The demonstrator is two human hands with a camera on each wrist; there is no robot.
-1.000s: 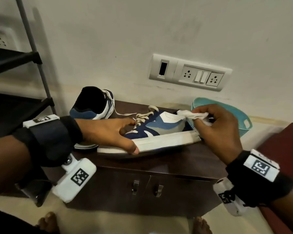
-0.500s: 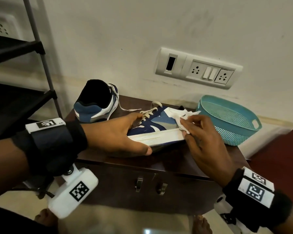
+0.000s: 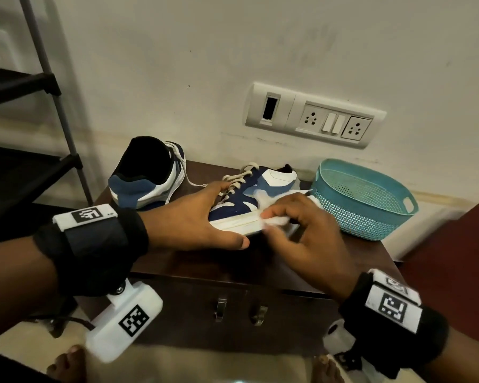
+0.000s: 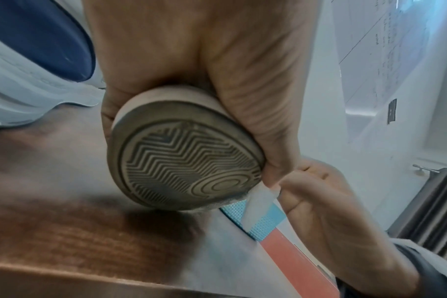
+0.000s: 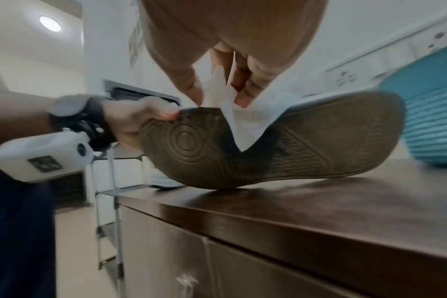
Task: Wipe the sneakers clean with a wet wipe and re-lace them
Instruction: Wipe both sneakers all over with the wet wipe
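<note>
Two hands share the tilted sneaker (image 3: 249, 200) on the worktop (image 3: 329, 261): my left hand (image 3: 194, 217) clamps its stiff heel, my right hand (image 3: 302, 230) pinches the limp wet wipe (image 5: 232, 113) against the midsole.

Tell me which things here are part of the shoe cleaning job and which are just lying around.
Part of the job:
tilted sneaker, gripped by the left hand
wet wipe, pinched in the right hand against its sidewall
second sneaker, standing behind

Just lying about:
teal basket
dark cabinet underneath
wall sockets
black rack
</note>
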